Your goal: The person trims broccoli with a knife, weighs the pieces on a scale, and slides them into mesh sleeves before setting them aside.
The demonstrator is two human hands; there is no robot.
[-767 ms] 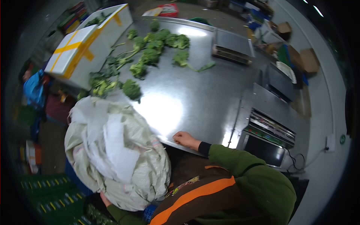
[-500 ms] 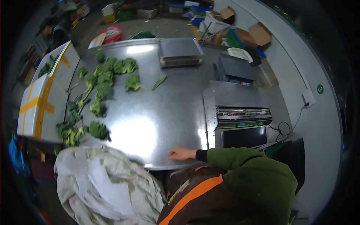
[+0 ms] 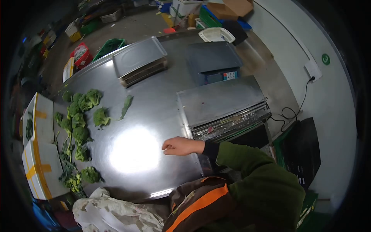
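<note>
My right hand (image 3: pixel 181 146) is over the metal table (image 3: pixel 154 116), beside the wrapping machine (image 3: pixel 228 102). Its fingers are curled together; whether they hold anything is too small to tell. My left hand is out of view. Several broccoli heads (image 3: pixel 80 133) lie in a cluster along the table's left side. One broccoli piece (image 3: pixel 101 117) sits a little to the right of them, and a green leaf (image 3: pixel 126 106) lies alone nearer the middle. A white sack (image 3: pixel 116 214) is at the bottom left.
White foam boxes (image 3: pixel 44 170) with yellow tape stand left of the table. A metal tray (image 3: pixel 139 56) is at its far edge, with a scale (image 3: pixel 214 58) and a white basket (image 3: pixel 216 34) to the right. Red and green crates are beyond; a cable hangs at the right wall.
The view has turned to the right, so the broccoli and tray appear further left. My right hand has moved from the table's near edge up towards the wrapping machine.
</note>
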